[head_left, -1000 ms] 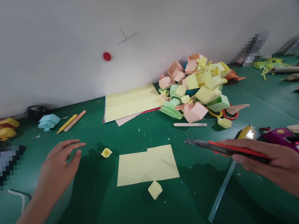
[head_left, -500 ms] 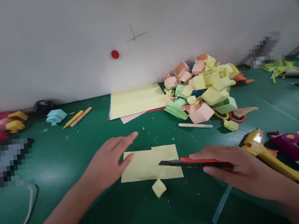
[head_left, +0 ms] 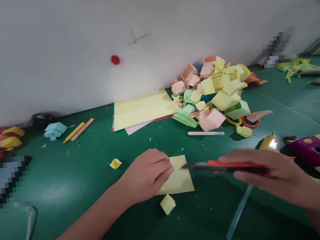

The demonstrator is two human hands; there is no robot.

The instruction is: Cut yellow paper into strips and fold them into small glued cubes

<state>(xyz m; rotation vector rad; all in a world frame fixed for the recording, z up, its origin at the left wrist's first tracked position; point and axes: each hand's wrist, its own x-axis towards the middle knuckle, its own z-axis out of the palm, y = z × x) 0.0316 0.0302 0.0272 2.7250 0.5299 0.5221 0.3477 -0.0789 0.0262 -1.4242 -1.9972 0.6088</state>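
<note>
A pale yellow paper piece [head_left: 179, 178] lies flat on the green table. My left hand [head_left: 150, 175] covers its left part, fingers curled and pressed together at the upper edge; whatever is between the fingertips is hidden. In my right hand [head_left: 254, 167] is a red and black utility knife [head_left: 222, 165], its blade pointing left, just above the paper's right side. A small folded yellow paper cube [head_left: 167, 204] sits below the sheet. Left of my left hand is a small open yellow paper box [head_left: 115, 163].
Folded paper boxes [head_left: 213, 93] are heaped by the wall beside stacked coloured sheets [head_left: 142, 108]. A white pen [head_left: 206, 133] lies before the heap. On the right are a yellow glue gun [head_left: 270, 143], a purple power strip [head_left: 311, 155] and a clear glue stick [head_left: 239, 213].
My left hand has moved right over the paper and its spread fingers have closed. The knife in my right hand has shifted slightly right. The small yellow box is now visible.
</note>
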